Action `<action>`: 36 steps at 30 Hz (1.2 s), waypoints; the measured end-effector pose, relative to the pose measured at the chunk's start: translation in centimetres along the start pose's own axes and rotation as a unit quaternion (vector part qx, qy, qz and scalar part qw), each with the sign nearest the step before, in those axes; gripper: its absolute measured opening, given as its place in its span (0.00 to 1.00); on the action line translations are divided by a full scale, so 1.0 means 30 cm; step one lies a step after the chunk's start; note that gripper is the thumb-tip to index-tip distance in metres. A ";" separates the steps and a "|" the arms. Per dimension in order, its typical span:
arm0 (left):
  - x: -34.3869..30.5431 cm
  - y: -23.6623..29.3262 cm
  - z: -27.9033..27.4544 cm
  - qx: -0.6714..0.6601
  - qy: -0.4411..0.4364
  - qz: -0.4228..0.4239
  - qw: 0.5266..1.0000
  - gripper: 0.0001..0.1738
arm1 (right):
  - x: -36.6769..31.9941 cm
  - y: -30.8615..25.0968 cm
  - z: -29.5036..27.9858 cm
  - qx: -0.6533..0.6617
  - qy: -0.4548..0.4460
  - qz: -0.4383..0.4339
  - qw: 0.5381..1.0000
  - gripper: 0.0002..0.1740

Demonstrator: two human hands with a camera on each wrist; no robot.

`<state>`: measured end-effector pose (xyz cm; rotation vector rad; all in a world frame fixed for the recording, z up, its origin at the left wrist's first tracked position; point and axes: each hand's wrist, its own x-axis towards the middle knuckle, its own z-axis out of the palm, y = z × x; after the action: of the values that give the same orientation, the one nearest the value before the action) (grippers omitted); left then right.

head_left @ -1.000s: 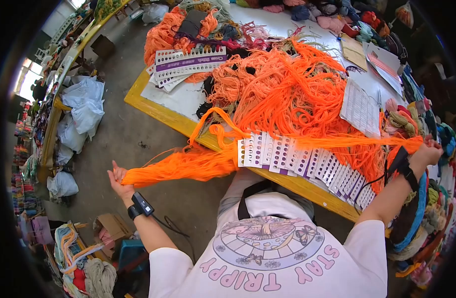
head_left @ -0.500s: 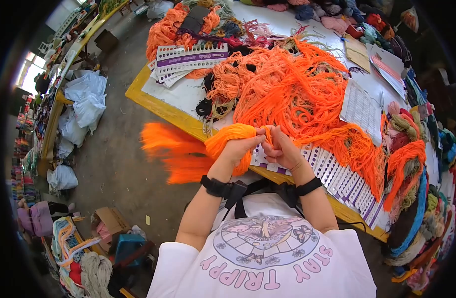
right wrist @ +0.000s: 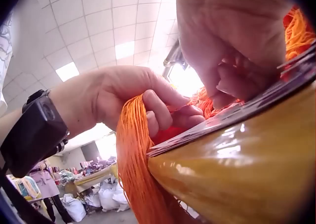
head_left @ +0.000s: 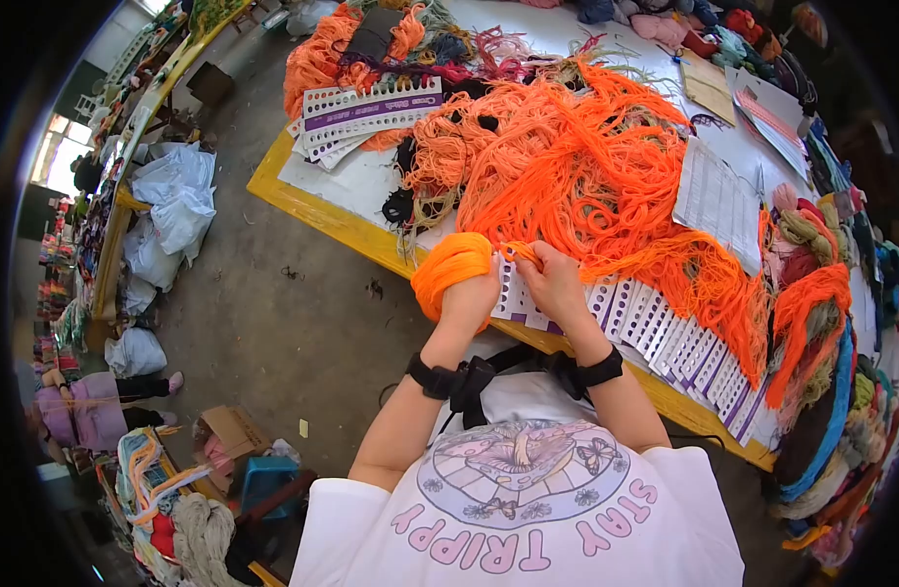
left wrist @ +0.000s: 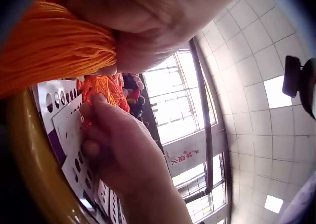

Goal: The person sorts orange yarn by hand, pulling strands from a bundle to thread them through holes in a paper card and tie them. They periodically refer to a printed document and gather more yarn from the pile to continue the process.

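An orange yarn skein (head_left: 451, 272) is draped over my left hand (head_left: 472, 296), whose fingers curl round it at the table's near edge. In the right wrist view the skein (right wrist: 136, 155) hangs down from between the left hand's fingers (right wrist: 157, 108). Close beside it, my right hand (head_left: 555, 286) pinches a short orange end (head_left: 520, 252) of the yarn with curled fingers. In the left wrist view the right hand (left wrist: 121, 142) is near the punched cards (left wrist: 69, 128). Exactly how its fingertips meet the yarn is partly hidden.
A large tangled orange yarn heap (head_left: 576, 176) covers the table's middle. Punched sample cards (head_left: 665, 333) line the yellow table edge (head_left: 322, 224). A paper sheet (head_left: 715, 203) lies on the right. Plastic bags (head_left: 175, 196) and a person in pink (head_left: 82, 409) are at the left.
The hands came together from wide apart. The stretched skein swung in and now hangs folded over the left hand. A person has come into view at the lower left.
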<state>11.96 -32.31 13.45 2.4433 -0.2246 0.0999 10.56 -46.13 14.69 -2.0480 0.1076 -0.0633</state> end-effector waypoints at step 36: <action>0.049 0.017 -0.034 -0.298 -0.178 -0.218 0.912 0.11 | 0.023 0.015 0.022 -0.019 -0.006 0.056 0.998 0.12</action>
<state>13.29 -32.24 14.74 1.8237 0.1266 -0.5399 11.29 -45.84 14.00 -2.0769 0.2175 0.0200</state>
